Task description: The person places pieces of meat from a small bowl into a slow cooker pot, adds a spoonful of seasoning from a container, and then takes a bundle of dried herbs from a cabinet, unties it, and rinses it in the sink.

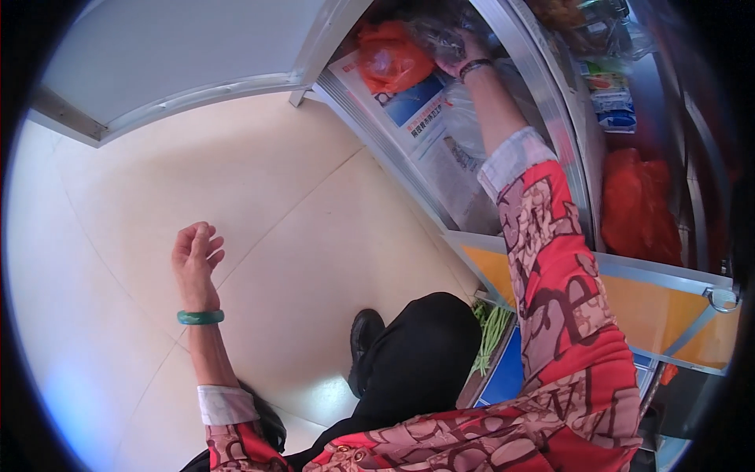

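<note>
My right hand [463,54] reaches into an open cabinet, at a clear plastic bag [442,40] near its back; the fingers are partly hidden by the plastic, so the grip cannot be told. Close beside it on the left sits a red plastic bag [392,58] with something inside. Both rest over printed newspaper [427,153] lining the cabinet shelf. Another translucent plastic bag [467,115] lies below my right wrist. My left hand [197,245], with a green bangle at the wrist, hangs over the tiled floor, fingers loosely curled and holding nothing.
An open door panel [194,53] stands at upper left. On the right, an upper shelf holds a red bag [640,206] and small packages [613,106]. Long green beans [492,339] lie low beside my knee, below a yellow-orange panel [643,295] with a metal edge.
</note>
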`<state>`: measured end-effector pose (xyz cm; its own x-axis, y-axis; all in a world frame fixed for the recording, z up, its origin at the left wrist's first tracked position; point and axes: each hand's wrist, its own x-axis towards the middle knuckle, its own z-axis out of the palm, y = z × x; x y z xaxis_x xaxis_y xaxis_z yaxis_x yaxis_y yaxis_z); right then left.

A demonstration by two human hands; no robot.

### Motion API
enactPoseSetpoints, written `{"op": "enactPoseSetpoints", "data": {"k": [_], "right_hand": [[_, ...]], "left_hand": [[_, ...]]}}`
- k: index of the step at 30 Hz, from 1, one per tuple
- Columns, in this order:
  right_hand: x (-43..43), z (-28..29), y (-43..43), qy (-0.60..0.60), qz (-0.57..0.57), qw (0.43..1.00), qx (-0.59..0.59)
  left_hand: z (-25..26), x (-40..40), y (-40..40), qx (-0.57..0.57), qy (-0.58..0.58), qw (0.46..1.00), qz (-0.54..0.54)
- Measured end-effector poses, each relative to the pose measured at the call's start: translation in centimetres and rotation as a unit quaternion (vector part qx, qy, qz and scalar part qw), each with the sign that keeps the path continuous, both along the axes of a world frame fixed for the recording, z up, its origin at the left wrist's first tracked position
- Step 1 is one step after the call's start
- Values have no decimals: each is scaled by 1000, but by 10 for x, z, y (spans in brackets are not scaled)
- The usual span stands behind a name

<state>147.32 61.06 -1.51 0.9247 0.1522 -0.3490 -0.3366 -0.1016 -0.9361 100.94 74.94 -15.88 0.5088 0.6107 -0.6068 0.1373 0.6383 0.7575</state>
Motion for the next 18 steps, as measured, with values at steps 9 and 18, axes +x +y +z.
{"op": "enactPoseSetpoints", "data": {"k": [9,18], "right_hand": [[-47,22,-20,-65,-88,962,250],[-157,1,-90,-44,27,999,-2]], "left_hand": [[16,29,2,14,-28,998,-48],[17,63,45,4,-62,997,-48]]}}
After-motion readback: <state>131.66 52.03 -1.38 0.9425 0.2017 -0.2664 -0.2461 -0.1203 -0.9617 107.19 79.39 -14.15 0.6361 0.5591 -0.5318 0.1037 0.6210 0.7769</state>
